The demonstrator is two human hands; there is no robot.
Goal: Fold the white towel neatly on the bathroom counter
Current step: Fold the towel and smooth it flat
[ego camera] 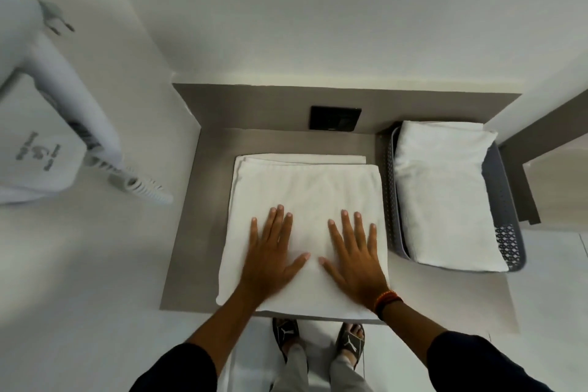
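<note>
The white towel [305,188] lies folded into a layered rectangle on the grey bathroom counter [203,200], its near edge reaching the counter's front edge. A lower layer sticks out a little along the far side. My left hand [270,254] rests flat on the towel's near left part, fingers spread. Beside it, my right hand [356,254] lies flat on the near right part, also with fingers apart. Neither hand grips the cloth.
A grey perforated basket [506,200] holding another folded white towel [445,197] stands at the counter's right. A black socket plate [335,118] sits on the back panel. A white wall-mounted hair dryer [57,105] with coiled cord hangs at the left. My sandalled feet show below.
</note>
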